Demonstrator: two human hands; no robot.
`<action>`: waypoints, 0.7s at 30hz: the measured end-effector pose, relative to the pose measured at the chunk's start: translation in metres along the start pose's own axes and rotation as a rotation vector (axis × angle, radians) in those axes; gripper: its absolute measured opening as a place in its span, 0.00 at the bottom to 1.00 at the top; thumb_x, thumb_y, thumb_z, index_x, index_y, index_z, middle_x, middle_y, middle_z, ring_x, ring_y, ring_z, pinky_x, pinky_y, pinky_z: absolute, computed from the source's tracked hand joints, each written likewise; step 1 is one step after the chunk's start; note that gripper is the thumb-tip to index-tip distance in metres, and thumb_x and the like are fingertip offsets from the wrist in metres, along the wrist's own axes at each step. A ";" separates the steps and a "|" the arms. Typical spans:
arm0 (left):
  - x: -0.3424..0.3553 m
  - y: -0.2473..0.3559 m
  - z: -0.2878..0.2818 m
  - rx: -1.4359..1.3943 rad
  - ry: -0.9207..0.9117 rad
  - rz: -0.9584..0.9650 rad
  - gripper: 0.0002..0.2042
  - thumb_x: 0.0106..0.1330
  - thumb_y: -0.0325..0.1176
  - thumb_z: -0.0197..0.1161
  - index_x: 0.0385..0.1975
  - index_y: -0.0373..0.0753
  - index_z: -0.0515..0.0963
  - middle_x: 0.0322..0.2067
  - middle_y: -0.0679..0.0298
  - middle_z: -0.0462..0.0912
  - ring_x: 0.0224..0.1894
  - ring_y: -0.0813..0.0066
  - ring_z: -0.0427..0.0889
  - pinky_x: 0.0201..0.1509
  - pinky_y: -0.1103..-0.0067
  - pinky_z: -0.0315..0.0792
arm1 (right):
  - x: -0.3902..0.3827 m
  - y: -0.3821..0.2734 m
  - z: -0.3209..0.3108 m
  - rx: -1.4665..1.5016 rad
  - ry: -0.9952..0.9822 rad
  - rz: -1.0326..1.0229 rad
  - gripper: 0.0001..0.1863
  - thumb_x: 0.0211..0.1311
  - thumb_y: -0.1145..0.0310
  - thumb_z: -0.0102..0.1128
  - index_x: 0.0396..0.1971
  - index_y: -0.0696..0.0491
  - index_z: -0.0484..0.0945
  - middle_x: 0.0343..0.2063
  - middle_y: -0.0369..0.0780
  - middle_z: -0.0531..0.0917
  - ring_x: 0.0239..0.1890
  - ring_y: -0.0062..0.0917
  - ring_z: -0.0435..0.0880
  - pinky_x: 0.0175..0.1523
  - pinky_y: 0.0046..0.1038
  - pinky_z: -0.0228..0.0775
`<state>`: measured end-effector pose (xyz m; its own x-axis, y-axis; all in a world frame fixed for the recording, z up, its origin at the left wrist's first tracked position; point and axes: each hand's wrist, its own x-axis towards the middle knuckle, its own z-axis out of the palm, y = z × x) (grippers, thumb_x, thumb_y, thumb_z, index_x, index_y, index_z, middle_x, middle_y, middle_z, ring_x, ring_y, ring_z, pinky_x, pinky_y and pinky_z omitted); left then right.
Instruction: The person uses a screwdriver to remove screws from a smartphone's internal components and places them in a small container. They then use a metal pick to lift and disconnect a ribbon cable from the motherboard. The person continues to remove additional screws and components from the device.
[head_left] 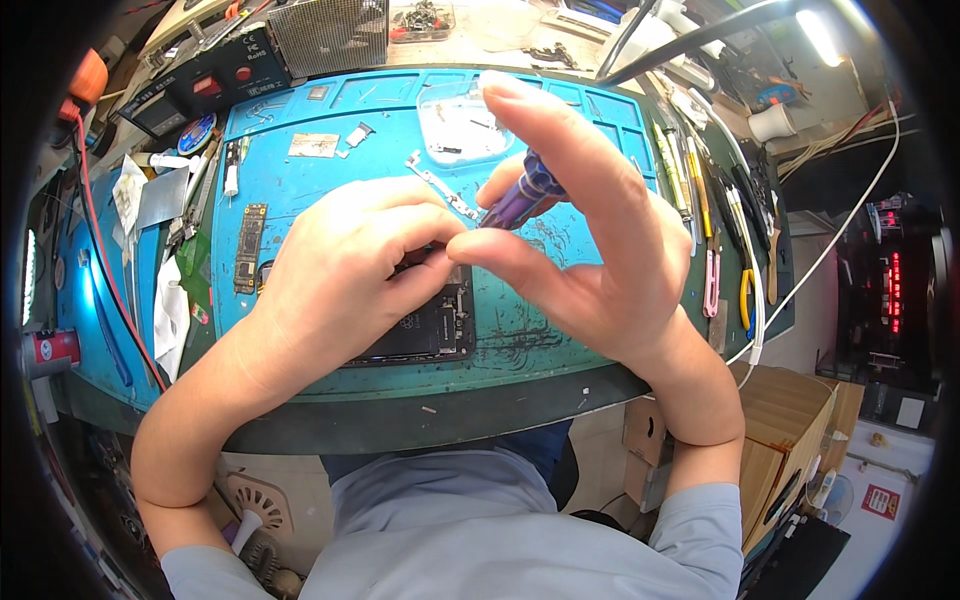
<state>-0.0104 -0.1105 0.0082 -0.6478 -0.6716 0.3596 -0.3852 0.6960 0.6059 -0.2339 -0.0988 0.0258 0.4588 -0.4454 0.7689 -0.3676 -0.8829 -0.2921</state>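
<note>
A purple-blue screwdriver (516,200) rests in my right hand (620,245), tilted, with the index finger stretched up past its handle and the thumb reaching in toward the left fingertips. My left hand (355,275) is closed in a pinch, its fingertips meeting the right thumb; whatever lies between them is hidden. Under both hands is an opened phone (425,330) with a black inside, partly covered by my left hand and wrist. Just beyond the fingers lies a thin silvery metal strip (440,188) on the blue mat (385,155).
A clear plastic dish (463,135) with small parts stands farther back. To the left lies a circuit board (250,248); a black power unit (210,80) is behind it. Tweezers, pink-handled pliers (712,285) and pens line the right side. A lamp arm (690,45) crosses the back right.
</note>
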 end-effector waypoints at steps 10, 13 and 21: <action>-0.001 0.000 -0.001 -0.021 -0.038 -0.018 0.11 0.59 0.25 0.71 0.42 0.36 0.85 0.43 0.56 0.87 0.46 0.52 0.86 0.52 0.66 0.80 | 0.001 0.000 -0.003 -0.003 -0.016 -0.002 0.32 0.64 0.74 0.75 0.64 0.70 0.72 0.60 0.57 0.83 0.37 0.29 0.91 0.42 0.28 0.86; 0.000 0.000 0.002 0.008 0.036 0.028 0.07 0.60 0.27 0.71 0.37 0.37 0.84 0.37 0.59 0.86 0.41 0.55 0.85 0.46 0.67 0.79 | 0.002 0.002 -0.003 -0.012 -0.021 -0.032 0.33 0.64 0.73 0.76 0.64 0.70 0.72 0.59 0.57 0.83 0.37 0.30 0.91 0.42 0.28 0.86; 0.001 -0.001 0.004 0.006 0.067 0.056 0.05 0.60 0.28 0.70 0.35 0.37 0.83 0.34 0.61 0.85 0.38 0.57 0.85 0.43 0.66 0.78 | 0.001 -0.001 -0.004 -0.021 -0.039 0.006 0.33 0.63 0.73 0.76 0.64 0.70 0.73 0.59 0.56 0.84 0.38 0.30 0.91 0.43 0.28 0.87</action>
<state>-0.0128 -0.1110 0.0048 -0.6232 -0.6467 0.4398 -0.3535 0.7345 0.5793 -0.2363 -0.0973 0.0291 0.4871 -0.4567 0.7445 -0.3873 -0.8769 -0.2845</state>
